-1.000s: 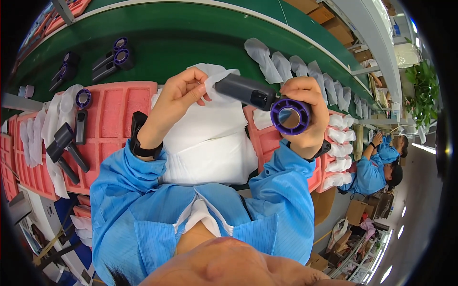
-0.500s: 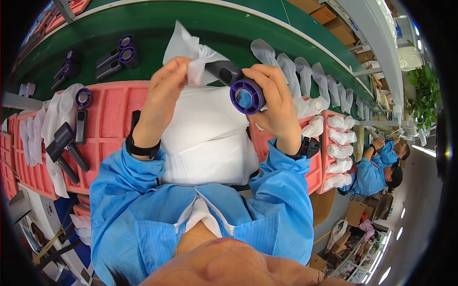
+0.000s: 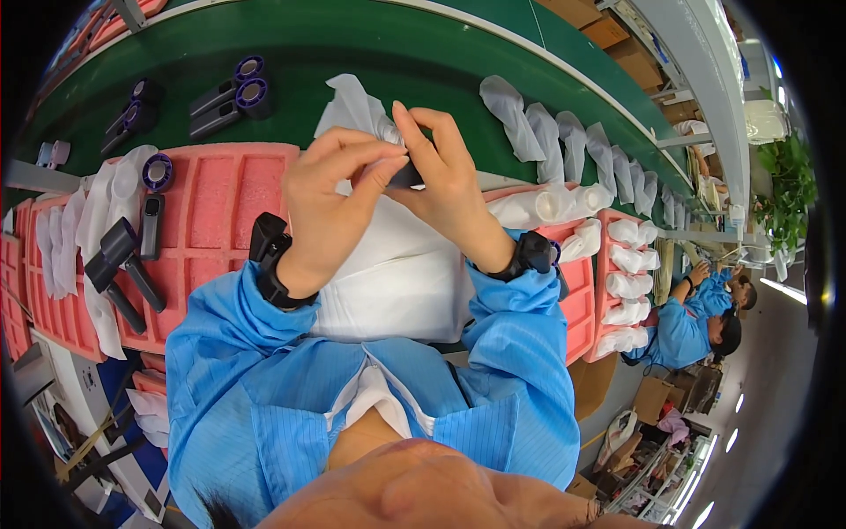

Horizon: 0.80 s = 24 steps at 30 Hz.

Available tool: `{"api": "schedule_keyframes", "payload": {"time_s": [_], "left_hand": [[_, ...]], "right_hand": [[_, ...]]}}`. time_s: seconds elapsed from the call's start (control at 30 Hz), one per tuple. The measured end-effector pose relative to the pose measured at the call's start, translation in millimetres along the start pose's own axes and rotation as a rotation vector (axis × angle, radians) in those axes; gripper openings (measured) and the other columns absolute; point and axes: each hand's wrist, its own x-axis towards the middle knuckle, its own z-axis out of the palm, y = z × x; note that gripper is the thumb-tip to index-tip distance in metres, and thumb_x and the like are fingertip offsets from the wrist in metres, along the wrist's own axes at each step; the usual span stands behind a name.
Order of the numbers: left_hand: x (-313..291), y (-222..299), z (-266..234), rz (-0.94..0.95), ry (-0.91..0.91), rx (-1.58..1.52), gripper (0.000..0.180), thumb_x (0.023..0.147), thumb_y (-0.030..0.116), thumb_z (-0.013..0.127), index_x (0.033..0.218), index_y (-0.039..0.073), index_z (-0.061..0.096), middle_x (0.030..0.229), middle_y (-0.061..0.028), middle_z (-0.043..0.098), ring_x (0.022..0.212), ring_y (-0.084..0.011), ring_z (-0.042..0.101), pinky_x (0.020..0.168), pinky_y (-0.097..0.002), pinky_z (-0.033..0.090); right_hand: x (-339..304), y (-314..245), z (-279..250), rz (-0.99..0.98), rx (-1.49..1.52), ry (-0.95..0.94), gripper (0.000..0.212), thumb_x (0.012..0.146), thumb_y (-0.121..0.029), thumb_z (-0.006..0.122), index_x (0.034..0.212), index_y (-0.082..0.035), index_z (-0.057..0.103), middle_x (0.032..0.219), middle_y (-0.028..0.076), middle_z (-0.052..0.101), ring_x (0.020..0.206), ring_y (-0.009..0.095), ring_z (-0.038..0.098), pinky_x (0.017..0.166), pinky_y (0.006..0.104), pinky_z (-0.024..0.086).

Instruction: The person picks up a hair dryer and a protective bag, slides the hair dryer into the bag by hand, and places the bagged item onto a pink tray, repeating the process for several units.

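My left hand [image 3: 339,198] and my right hand [image 3: 445,181] meet over a stack of white wrapping sheets [image 3: 388,286]. Between them shows a small dark piece of a grey hair dryer [image 3: 407,176]; the rest is hidden by my fingers. My right hand is curled about this piece, index and middle fingers pointing up. My left thumb and index finger pinch together beside it; what lies in the pinch is hidden. Past my fingertips a translucent white wrapper [image 3: 351,108] sticks up, gathered at its lower end.
Pink foam trays [image 3: 204,263] flank me, some holding wrapped pieces [image 3: 627,284]. Unwrapped hair dryers [image 3: 215,113] with purple rings lie on the green bench [image 3: 370,44] at left. White-wrapped ones [image 3: 513,119] line up at right. Two people in blue [image 3: 683,331] work farther right.
My hands have come together, the left moving right and the right moving left. The dryer's purple-ringed head has gone out of sight, and the wrapper now stands beyond my fingertips.
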Motion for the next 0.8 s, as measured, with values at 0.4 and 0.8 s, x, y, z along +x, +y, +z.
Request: {"api": "schedule_keyframes", "payload": {"time_s": [0.4, 0.8], "left_hand": [[-15, -2, 15, 0.628, -0.062, 0.345, 0.033, 0.066, -0.008, 0.072, 0.097, 0.003, 0.07, 0.094, -0.0125, 0.061, 0.068, -0.0222, 0.061, 0.058, -0.0243, 0.048], [22, -5, -18, 0.263, -0.219, 0.152, 0.042, 0.064, 0.004, 0.075, 0.104, 0.011, 0.064, 0.12, -0.0097, 0.05, 0.1, -0.0214, 0.056, 0.075, -0.0289, 0.048]], "right_hand": [[1, 5, -10, 0.066, -0.043, 0.134, 0.069, 0.06, -0.008, 0.081, 0.121, 0.003, 0.05, 0.104, 0.016, 0.051, 0.095, 0.032, 0.054, 0.072, 0.0345, 0.049], [-6, -14, -17, 0.212, 0.325, 0.05, 0.066, 0.067, -0.006, 0.074, 0.124, -0.001, 0.043, 0.106, 0.016, 0.055, 0.095, 0.032, 0.059, 0.079, 0.0337, 0.049]]}}
